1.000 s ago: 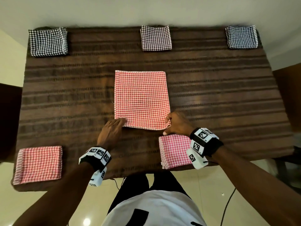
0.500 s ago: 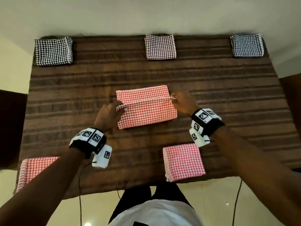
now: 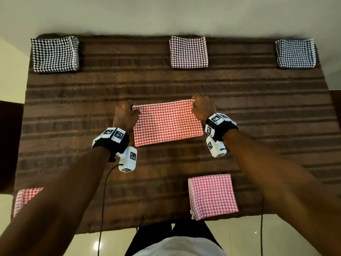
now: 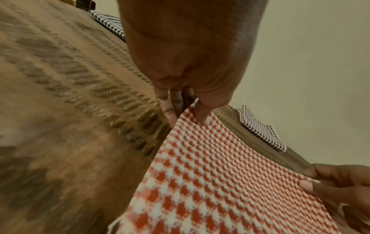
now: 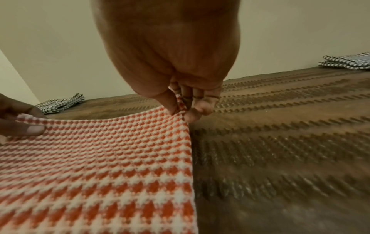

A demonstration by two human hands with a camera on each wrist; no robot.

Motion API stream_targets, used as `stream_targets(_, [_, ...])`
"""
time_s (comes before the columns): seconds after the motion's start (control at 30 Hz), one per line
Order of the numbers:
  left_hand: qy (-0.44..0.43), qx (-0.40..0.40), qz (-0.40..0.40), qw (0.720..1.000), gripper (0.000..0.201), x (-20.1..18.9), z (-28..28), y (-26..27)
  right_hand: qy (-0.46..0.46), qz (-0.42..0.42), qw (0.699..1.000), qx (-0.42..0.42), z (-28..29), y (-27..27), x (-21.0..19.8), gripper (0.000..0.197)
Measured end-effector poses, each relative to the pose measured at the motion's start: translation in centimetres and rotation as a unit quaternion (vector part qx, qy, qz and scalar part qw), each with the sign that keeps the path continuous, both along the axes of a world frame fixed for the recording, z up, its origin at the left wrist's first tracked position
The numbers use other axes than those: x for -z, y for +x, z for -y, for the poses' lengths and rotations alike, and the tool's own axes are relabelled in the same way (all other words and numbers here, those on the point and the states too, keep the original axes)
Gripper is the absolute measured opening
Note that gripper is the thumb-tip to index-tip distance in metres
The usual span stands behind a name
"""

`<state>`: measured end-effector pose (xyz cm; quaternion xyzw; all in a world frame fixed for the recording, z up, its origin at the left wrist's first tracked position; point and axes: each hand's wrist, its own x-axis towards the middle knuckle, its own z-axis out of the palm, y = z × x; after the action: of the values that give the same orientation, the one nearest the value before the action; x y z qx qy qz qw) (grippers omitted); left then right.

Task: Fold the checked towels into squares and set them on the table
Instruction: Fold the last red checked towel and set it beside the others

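Note:
A red-and-white checked towel (image 3: 167, 122) lies folded in half as a wide rectangle in the middle of the brown striped table cover (image 3: 258, 108). My left hand (image 3: 127, 113) pinches its far left corner (image 4: 192, 110) between thumb and fingers. My right hand (image 3: 202, 108) pinches the far right corner (image 5: 180, 110) the same way. Both held corners sit at the towel's far edge, just above the cover. The near fold lies flat on the table.
Folded squares stand around the table: black-checked (image 3: 55, 54) far left, dark-checked (image 3: 188, 52) far middle, blue-grey (image 3: 296, 53) far right, red (image 3: 212, 195) near right, and red (image 3: 25, 198) near left, partly behind my forearm. Cables hang off the near edge.
Both hands carried the towel's near edge up and over to the far edge, halving the tall rectangle into a wide one. The hands now sit at the far corners.

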<state>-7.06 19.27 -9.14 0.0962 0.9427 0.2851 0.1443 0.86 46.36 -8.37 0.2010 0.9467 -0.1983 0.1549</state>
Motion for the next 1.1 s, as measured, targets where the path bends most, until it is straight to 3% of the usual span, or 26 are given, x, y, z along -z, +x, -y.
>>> stream_targets(0.17, [-0.034, -0.022, -0.025, 0.999, 0.031, -0.4, -0.3, 1.0, 0.034, -0.022, 0.999, 0.009, 0.0, -0.3, 1.0, 0.029])
stream_targets(0.3, [-0.069, -0.033, -0.180, 0.981, 0.036, -0.5, -1.5, 4.2, 0.139, -0.126, 0.982, 0.006, 3.6, 1.0, 1.3, 0.033])
stream_targets(0.4, [-0.025, 0.054, -0.214, 0.975, 0.030, 1.3, -3.4, 7.7, 0.056, -0.203, 0.972, -0.107, 9.0, 2.5, 3.1, 0.039])
stream_targets(0.5, [-0.058, 0.132, -0.154, 0.978, 0.048, 4.3, -3.5, 9.5, 0.011, -0.131, 0.977, -0.166, 12.0, 3.2, 4.9, 0.060])
stream_targets(0.73, [-0.155, 0.123, -0.122, 0.973, 0.070, 5.2, -1.4, 8.1, 0.037, -0.106, 0.991, -0.079, 5.8, 5.0, 6.4, 0.064])
stream_targets(0.93, [-0.186, 0.142, -0.111, 0.966, 0.072, 3.9, -2.0, 8.4, 0.107, -0.056, 0.992, 0.032, 1.1, 8.1, 5.4, 0.064])
stream_targets(1.1, [-0.157, 0.270, -0.146, 0.939, 0.061, 3.0, -3.8, 9.3, 0.105, -0.096, 0.983, 0.118, 3.5, 8.4, 3.0, 0.046])
